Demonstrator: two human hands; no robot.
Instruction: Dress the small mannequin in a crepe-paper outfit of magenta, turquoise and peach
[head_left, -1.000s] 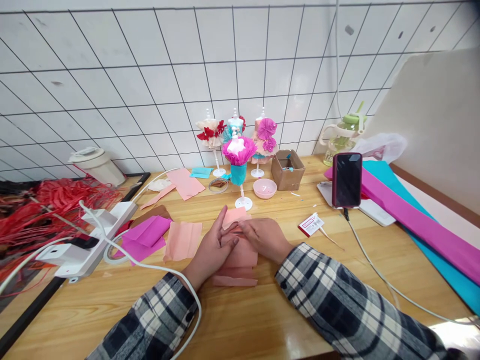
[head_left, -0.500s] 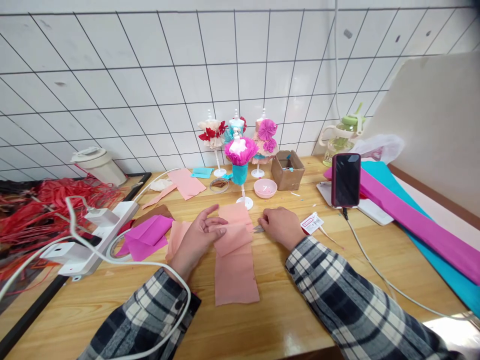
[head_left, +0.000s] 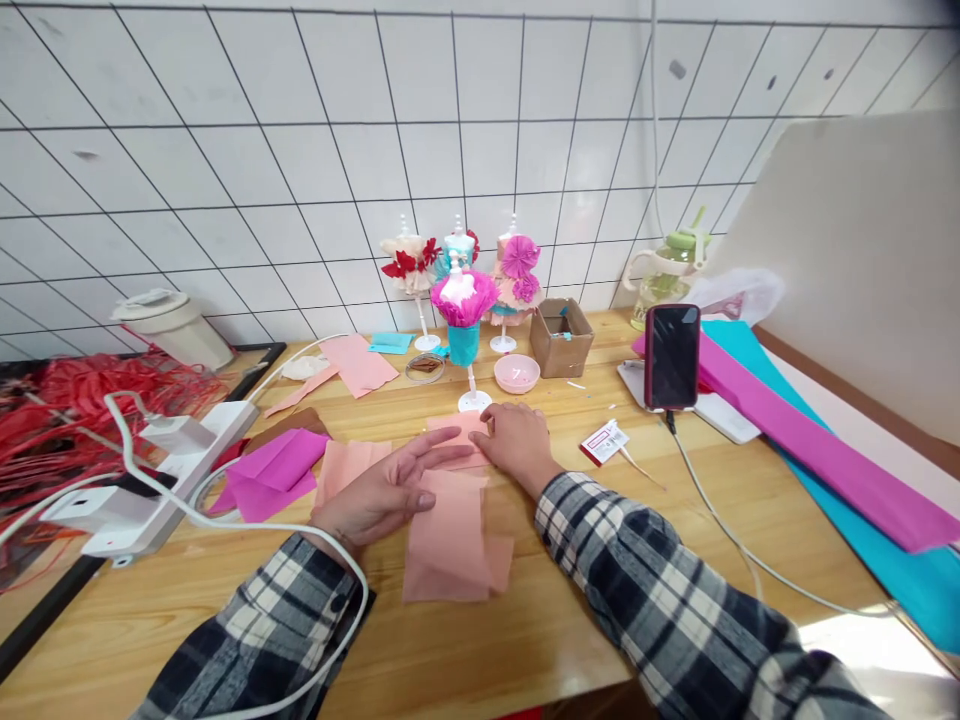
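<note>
Peach crepe paper sheets (head_left: 448,535) lie loosely stacked in front of me, with another peach piece (head_left: 450,424) just beyond. My left hand (head_left: 390,488) is open at the left side of the stack, fingers stretched over the paper and thumb at its edge. My right hand (head_left: 517,440) is closed, its fingertips down at the right edge of the far piece; what lies inside its grip is hidden. Right behind the paper stands a small dress form (head_left: 463,340) in turquoise with a magenta ruffle.
Three decorated dress forms (head_left: 420,265) stand behind, beside a pink bowl (head_left: 517,373) and a cardboard box (head_left: 562,345). Magenta paper (head_left: 277,470), a power strip (head_left: 187,480) and a white cable lie left. A phone (head_left: 672,355), a label tag (head_left: 604,442) and long paper rolls are right.
My right hand has moved left onto the far peach piece; the metal tip it showed is now hidden. The upper sheet has come down over the front one. The view has shifted slightly right.
</note>
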